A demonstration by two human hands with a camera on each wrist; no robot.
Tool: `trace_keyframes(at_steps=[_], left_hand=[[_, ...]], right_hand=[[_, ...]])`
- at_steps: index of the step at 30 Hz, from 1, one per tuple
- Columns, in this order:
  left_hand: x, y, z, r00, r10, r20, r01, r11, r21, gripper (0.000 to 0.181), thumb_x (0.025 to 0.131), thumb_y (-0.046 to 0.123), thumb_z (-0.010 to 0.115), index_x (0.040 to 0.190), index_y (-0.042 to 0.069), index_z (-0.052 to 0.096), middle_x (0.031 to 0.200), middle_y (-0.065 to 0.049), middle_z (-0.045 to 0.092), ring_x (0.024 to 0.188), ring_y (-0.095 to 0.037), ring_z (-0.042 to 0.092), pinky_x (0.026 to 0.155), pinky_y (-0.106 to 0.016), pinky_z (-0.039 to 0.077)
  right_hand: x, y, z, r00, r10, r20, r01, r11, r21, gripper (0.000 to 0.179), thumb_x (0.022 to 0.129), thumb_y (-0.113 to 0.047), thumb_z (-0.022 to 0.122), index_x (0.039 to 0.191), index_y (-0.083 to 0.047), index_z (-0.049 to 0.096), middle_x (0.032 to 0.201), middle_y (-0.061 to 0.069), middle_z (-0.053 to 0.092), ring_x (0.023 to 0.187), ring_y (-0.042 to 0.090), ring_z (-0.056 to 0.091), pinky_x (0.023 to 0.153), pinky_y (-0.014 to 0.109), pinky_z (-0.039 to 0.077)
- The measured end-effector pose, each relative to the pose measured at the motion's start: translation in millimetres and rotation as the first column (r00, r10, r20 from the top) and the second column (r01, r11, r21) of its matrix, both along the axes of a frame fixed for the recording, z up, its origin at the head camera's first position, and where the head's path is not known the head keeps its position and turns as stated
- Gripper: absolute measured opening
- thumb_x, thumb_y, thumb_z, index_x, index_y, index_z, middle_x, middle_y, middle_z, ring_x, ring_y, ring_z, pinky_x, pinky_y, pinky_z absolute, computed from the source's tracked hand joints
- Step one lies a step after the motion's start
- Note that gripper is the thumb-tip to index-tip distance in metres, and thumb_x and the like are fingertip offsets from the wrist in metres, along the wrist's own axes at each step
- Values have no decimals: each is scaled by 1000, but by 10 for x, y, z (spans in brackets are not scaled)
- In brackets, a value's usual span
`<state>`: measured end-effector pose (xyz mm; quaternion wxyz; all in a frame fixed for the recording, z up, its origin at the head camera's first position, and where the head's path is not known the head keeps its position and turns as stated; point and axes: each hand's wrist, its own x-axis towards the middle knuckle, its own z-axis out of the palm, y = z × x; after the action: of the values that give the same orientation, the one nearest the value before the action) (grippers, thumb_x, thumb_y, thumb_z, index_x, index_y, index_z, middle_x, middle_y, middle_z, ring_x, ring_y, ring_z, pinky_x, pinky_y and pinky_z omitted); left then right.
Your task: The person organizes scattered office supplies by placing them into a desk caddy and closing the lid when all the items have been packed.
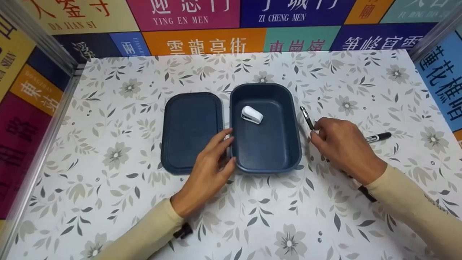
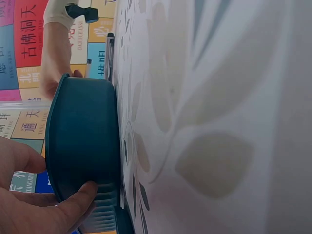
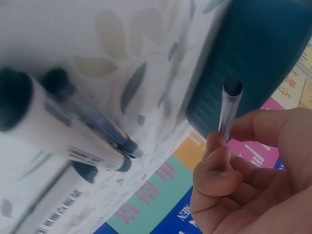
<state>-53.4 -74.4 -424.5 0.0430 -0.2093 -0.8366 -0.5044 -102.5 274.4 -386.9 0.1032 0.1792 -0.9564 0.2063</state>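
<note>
A dark blue rectangular box (image 1: 265, 151) stands uncovered on the table, with a small white stapler (image 1: 252, 115) lying inside. My left hand (image 1: 209, 166) rests its spread fingers against the box's left side; in the left wrist view fingertips touch the outer wall (image 2: 85, 136). To the right of the box, my right hand (image 1: 341, 146) pinches a slim pen (image 1: 306, 116) between thumb and fingers. That pen (image 3: 228, 112) points up from the fingers in the right wrist view, its dark end free. The box's lid (image 1: 193, 133) lies flat at the left.
A black-and-white marker (image 1: 379, 137) lies partly hidden behind my right hand. The right wrist view shows a thick white marker (image 3: 73, 129), with a slimmer pen (image 3: 95, 112) beside it. Lettered panels (image 1: 202, 39) border the floral-covered table (image 1: 119, 206) at the back and sides.
</note>
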Motion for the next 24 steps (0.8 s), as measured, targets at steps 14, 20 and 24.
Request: trace_keyframes(at_steps=[14, 20, 24], left_hand=[[4, 3, -2, 1000, 0, -2, 0, 1000, -4, 52, 102, 3, 69, 152, -11, 58, 168, -16, 48, 119, -20, 64, 85, -32, 61], [5, 6, 12, 1000, 2, 22, -2, 1000, 5, 52, 102, 1, 69, 152, -11, 58, 169, -15, 47, 127, -21, 63, 88, -33, 62], [4, 9, 10, 1000, 4, 24, -5, 1000, 6, 52, 102, 1, 69, 151, -11, 58, 169, -15, 48, 131, -23, 62, 90, -33, 62]], right_hand=[[-25, -126, 208, 1000, 16, 0, -16, 999, -29, 11, 93, -2, 67, 87, -4, 76, 74, 0, 72, 66, 18, 63, 61, 34, 48], [-38, -194, 253, 998, 18, 56, -17, 999, -28, 12, 95, -5, 67, 90, -4, 78, 76, 0, 76, 69, 17, 65, 61, 32, 48], [-49, -227, 247, 998, 29, 64, -28, 999, -19, 12, 96, -6, 68, 89, -4, 77, 76, 0, 76, 70, 19, 67, 62, 35, 49]])
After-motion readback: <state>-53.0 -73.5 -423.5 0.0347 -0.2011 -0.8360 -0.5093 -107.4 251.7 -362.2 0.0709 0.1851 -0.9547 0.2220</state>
